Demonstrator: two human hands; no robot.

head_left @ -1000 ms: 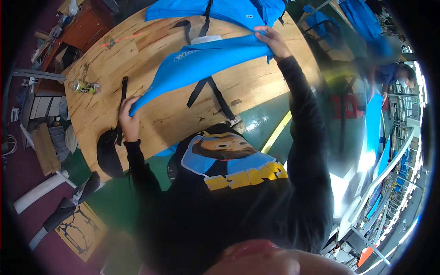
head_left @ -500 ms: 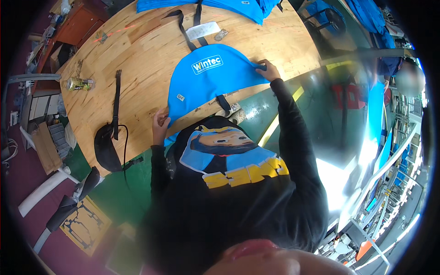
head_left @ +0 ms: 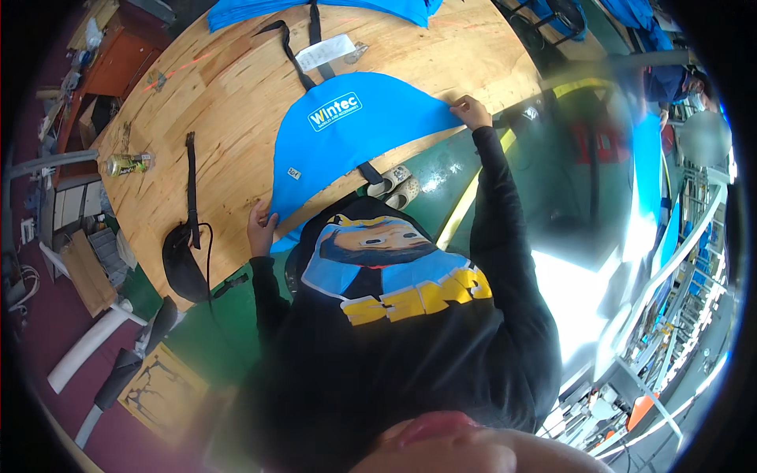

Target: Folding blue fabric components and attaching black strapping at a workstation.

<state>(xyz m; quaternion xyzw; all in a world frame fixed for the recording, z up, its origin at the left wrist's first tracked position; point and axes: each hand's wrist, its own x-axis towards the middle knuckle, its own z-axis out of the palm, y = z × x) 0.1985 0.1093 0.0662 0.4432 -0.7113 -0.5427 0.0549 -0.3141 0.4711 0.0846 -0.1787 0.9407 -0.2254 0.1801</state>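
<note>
Left hand (head_left: 260, 227): fingers together, pressed flat on the near left corner of the blue fabric panel (head_left: 347, 138), at the table edge. Can't tell if the thumb is tucked under the cloth.

Right hand (head_left: 471, 113): fingers closed, pinching the panel's far right corner, also right at the table edge.

Panel lies spread flat on the wooden worktable (head_left: 229, 87), stretched between the two hands, its near edge hanging slightly over the table rim. White logo patch on its upper middle, small white tag lower left. A black strap (head_left: 371, 173) comes out from under its near edge.

Further out on the table:
- white label strip (head_left: 325, 52) just beyond the panel, with a black webbing strap (head_left: 293, 51) running past it
- more blue fabric (head_left: 315, 9) at the far edge
- black pouch with a long strap (head_left: 187, 252) left of the left hand, hanging partly off the table
- small bottle (head_left: 126, 164) lying on its side near the left edge.

Floor below is green; pair of light shoes (head_left: 394, 183) visible under the table rim.
</note>
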